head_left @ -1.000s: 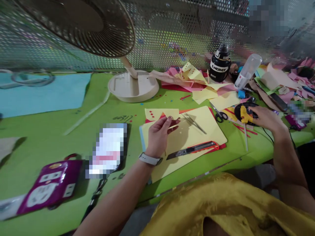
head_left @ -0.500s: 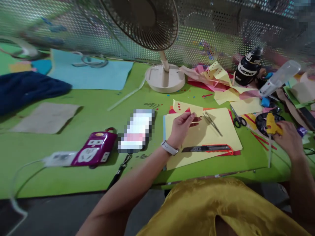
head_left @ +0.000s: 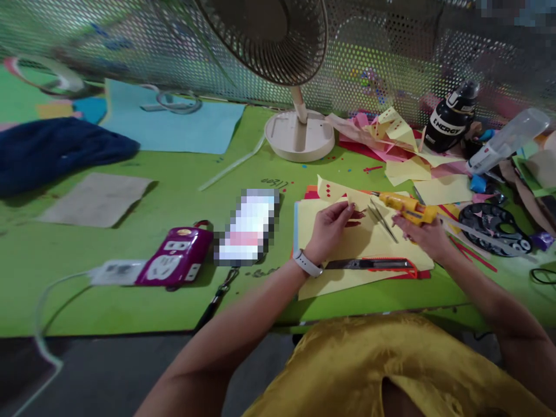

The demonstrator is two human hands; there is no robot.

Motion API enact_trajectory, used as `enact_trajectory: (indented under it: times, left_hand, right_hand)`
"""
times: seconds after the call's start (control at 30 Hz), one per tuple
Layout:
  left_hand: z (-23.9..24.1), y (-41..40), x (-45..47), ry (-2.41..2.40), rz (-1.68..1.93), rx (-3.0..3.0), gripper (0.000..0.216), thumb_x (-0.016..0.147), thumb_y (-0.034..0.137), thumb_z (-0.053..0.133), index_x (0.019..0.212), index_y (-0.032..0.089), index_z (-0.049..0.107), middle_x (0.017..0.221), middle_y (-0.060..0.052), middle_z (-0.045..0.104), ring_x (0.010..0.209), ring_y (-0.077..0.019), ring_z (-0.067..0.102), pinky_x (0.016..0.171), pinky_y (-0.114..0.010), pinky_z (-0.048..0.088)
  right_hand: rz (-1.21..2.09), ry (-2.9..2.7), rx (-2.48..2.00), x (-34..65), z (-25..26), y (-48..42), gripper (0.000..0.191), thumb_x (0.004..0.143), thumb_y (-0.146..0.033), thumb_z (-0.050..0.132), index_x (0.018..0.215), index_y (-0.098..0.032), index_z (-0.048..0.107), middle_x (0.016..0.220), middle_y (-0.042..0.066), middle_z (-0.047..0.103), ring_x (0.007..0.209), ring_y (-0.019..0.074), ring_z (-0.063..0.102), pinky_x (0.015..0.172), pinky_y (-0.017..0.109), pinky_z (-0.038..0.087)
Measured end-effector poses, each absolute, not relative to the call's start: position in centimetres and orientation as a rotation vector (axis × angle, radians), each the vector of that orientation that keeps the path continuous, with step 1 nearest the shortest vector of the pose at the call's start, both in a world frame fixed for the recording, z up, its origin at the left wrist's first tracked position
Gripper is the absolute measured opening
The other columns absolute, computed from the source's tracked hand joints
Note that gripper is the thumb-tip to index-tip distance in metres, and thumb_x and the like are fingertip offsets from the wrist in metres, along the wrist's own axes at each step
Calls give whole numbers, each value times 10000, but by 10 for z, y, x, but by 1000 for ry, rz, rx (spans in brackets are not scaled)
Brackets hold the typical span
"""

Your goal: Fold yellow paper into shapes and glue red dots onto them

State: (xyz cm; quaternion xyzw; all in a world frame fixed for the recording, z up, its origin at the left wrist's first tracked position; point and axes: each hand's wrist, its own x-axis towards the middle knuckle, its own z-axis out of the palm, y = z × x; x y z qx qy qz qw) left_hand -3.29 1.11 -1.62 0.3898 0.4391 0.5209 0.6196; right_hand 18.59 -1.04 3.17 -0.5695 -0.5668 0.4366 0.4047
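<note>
My right hand (head_left: 419, 231) is closed around a yellow hot glue gun (head_left: 406, 207), whose nozzle points left; a pale glue stick (head_left: 482, 234) juts from its back. Fingers pinched, my left hand (head_left: 334, 226) hovers over the yellow paper (head_left: 313, 217); what it holds, if anything, is too small to make out. Metal tweezers (head_left: 383, 221) lie on the paper between both hands. Below them rests a utility knife (head_left: 371, 264) with an orange-edged handle. A yellow paper piece with red diamond dots (head_left: 332, 190) lies just behind my left hand.
A fan base (head_left: 299, 139) stands at the back. To the left are a phone (head_left: 247, 226), a purple power strip (head_left: 178, 258) and a blue sheet (head_left: 204, 127). On the right are paper scraps (head_left: 408, 171), a black bottle (head_left: 449, 121), a clear bottle (head_left: 508, 139) and a black palette-shaped tray (head_left: 495, 231).
My right hand has lifted the glue gun off the black tray and brought it left over the yellow paper. My left hand keeps its pinch. The view has shifted slightly.
</note>
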Motion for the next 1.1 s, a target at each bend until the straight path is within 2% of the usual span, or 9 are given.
enact_trajectory:
  times: [0.1,0.2,0.3,0.43,0.67,0.87,1.0,1.1]
  left_hand:
    - [-15,10,-33,989,1198,891,496,672,605,840,830,158,692,816,-69,773,811,-211,758,740,-329,626]
    - [-15,9,-33,989,1186,910,502,676,607,837,851,155,706,806,-71,774,781,-202,753,720,-321,625]
    - [-16,8,-32,994,1182,933,514,683,611,830,874,148,714,802,-77,774,778,-209,752,719,-332,627]
    - [-17,8,-32,1004,1182,970,510,701,610,818,887,147,714,808,-78,774,774,-217,752,730,-352,630]
    - [-16,7,-32,1018,1170,1028,498,726,623,790,885,156,719,811,-83,772,793,-231,753,729,-368,629]
    - [-16,7,-32,1024,1165,1039,530,717,644,788,913,157,715,819,-86,775,813,-243,759,733,-367,630]
    - [-15,6,-32,1022,1165,1050,527,723,640,785,903,149,715,818,-93,775,814,-246,759,733,-366,628]
    - [-16,7,-31,1020,1171,1047,533,721,642,785,908,147,716,811,-89,774,807,-244,759,728,-364,629]
  right_hand:
    - [1209,-1503,-1301,169,27,-8,276,772,-481,751,887,-234,705,913,47,744,833,217,722,695,348,644]
    - [1217,-1531,-1260,164,24,-8,281,771,-483,752,912,-244,708,1072,60,752,1037,269,715,902,442,637]
    - [1196,-1559,-1279,164,22,-9,270,793,-492,730,900,-245,708,1080,76,751,1079,297,705,940,490,630]
    - [1177,-1608,-1247,165,23,-10,238,828,-451,703,953,-248,714,1126,77,747,1097,299,710,1016,492,600]
    - [1050,-1726,-1337,165,20,-9,220,874,-384,646,1046,-259,704,1119,55,747,1088,293,723,959,455,633]
    - [973,-1872,-1387,172,24,-7,179,857,-377,670,995,-276,724,1072,76,755,1077,323,722,892,466,654]
    - [980,-1881,-1379,172,25,-7,252,855,-386,649,1062,-260,720,1083,57,756,1085,309,718,873,486,647]
    - [981,-1881,-1375,174,22,-7,262,863,-376,626,1065,-244,728,1078,82,763,1072,313,720,894,475,646]
